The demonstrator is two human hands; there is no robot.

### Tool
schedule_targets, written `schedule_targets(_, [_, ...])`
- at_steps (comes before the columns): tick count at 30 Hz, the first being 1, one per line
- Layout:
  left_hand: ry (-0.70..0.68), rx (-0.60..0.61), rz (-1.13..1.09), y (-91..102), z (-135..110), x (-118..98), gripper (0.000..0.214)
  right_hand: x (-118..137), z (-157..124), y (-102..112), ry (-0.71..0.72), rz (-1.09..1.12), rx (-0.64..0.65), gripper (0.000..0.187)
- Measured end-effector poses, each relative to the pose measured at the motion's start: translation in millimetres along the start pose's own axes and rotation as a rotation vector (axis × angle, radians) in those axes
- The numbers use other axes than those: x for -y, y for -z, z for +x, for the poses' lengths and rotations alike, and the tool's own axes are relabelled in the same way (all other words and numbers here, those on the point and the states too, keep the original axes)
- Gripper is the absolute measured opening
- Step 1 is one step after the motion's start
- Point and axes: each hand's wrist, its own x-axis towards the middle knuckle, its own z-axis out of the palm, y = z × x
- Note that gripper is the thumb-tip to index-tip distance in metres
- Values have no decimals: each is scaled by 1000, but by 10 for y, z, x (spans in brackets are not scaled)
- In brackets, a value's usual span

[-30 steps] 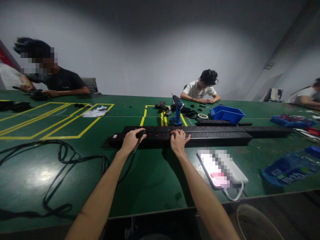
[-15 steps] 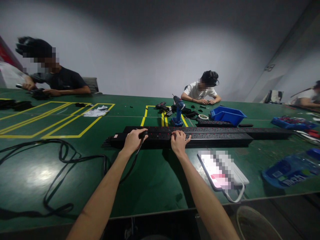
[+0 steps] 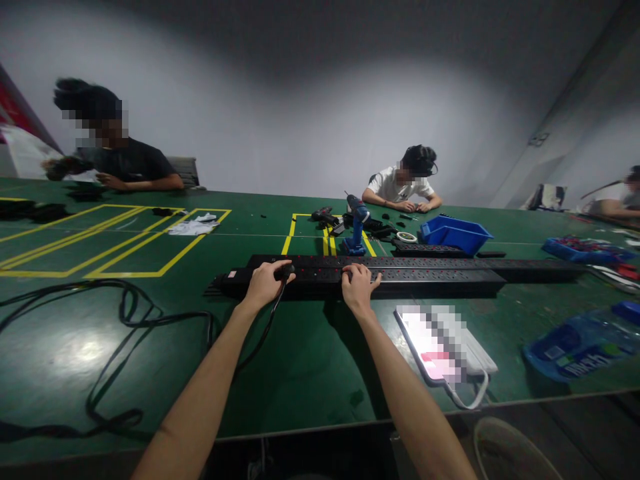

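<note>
A long black power strip (image 3: pixel 430 280) with rows of sockets and small red marks lies across the green table. My left hand (image 3: pixel 266 285) is closed around a black plug (image 3: pixel 287 271), held against the strip's top towards its left end. From that plug a black cord (image 3: pixel 269 333) runs down past my wrist. Further right, my right hand (image 3: pixel 358 285) grips the same strip, fingers bent over its top and one finger sticking out. Directly behind lies a second, similar power strip (image 3: pixel 530 268). The plug's prongs are hidden.
Black cable (image 3: pixel 135 313) loops lie at left. A blue power drill (image 3: pixel 356 227) stands behind the strips, near a blue bin (image 3: pixel 455 233). A lit phone (image 3: pixel 425 343) and a blue bottle (image 3: pixel 580 340) are at right. Co-workers sit across the table.
My hands keep their places on the plug and the power strip. The view has shifted slightly. At far left, the co-worker's hands and head have moved.
</note>
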Motion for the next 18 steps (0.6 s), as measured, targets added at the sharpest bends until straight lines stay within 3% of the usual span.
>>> schedule_targets(4, [0, -1, -41, -1, -9, 4, 71, 194, 5, 72, 107, 66, 21, 30])
schedule_targets(8, [-21, 11, -13, 2, -14, -8, 75, 653, 72, 32, 286, 127, 127, 30])
schedule_targets(13, [-48, 37, -4, 1, -9, 36, 80, 1298, 250, -281, 347, 15, 286, 34])
schedule_targets(18, [-49, 3, -86, -17, -3, 97, 94, 1626, 422, -628, 315, -66, 386, 40])
